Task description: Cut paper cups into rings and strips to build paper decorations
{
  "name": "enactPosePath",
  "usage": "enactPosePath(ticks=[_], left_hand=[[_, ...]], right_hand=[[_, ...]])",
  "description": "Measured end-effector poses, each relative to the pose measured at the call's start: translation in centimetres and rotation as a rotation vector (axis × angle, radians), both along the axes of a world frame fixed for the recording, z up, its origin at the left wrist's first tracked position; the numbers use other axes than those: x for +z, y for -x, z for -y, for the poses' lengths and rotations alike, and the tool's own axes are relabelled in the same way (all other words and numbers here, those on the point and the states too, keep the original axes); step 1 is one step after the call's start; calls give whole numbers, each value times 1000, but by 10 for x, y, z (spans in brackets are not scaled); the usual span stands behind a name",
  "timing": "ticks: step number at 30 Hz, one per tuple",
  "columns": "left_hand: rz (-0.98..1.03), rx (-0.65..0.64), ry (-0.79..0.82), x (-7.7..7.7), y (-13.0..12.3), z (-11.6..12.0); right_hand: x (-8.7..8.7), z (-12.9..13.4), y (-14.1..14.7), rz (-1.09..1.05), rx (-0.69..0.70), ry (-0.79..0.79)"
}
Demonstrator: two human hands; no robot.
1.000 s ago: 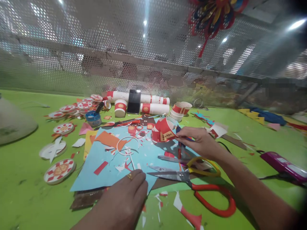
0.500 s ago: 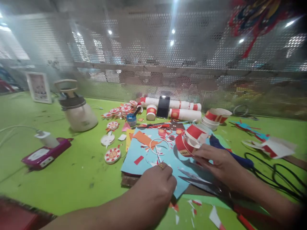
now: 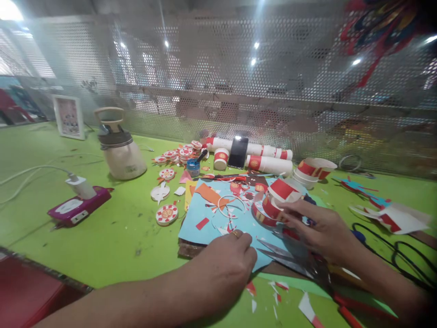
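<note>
My left hand point(image 3: 230, 262) rests over the blue paper point(image 3: 196, 230), its fingertips pinched together. What they hold, if anything, is hidden. Just beyond them lies a thin white paper ring point(image 3: 232, 207) among red and white scraps. Between thumb and fingers, my right hand point(image 3: 314, 228) grips a cut red-and-white paper cup point(image 3: 282, 191). Beside that cup sits a round red-patterned piece point(image 3: 261, 216), partly covered. Below the right hand, large scissors point(image 3: 288, 259) lie with blades apart, red handles toward me. A blue tool point(image 3: 358, 236) with a black cord is mostly hidden behind this hand.
Decorated paper discs point(image 3: 167, 214) and a blue jar point(image 3: 193, 167) stand left of the paper. Behind are a phone point(image 3: 238, 152), a cup roll point(image 3: 269, 163) and stacked cups point(image 3: 307, 173). A jug point(image 3: 123, 155) and purple power strip point(image 3: 80, 207) are farther left.
The view has swung slightly left, so things appear farther right. My right hand has risen a little with the cut cup and now covers more of the blue tool. My left hand stays pinched.
</note>
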State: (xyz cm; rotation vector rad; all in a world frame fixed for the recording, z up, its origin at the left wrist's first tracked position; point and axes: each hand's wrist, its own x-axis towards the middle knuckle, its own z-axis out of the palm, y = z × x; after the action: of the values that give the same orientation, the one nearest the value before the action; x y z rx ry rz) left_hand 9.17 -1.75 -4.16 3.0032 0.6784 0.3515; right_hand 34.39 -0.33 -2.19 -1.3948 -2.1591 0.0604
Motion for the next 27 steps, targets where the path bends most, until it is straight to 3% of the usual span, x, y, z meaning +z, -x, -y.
enactPosePath(ticks=[4,8,16,22,27], left_hand=[[10,0,-31,-3,-1,0],[27,-9,-34,-3,-1,1],[55,23,14,-9,-1,2],[55,56,108,-10,-2,2],[51,60,150,-4,-3,4]], right_hand=[[-1,-4,-14,147,-80,-50],[-8,-11,-21,288,-102,48],[-2,-14,-32,207,-111,45],[14,-9,-43,117,-267,28],[14,-12,-49,54,-346,20]])
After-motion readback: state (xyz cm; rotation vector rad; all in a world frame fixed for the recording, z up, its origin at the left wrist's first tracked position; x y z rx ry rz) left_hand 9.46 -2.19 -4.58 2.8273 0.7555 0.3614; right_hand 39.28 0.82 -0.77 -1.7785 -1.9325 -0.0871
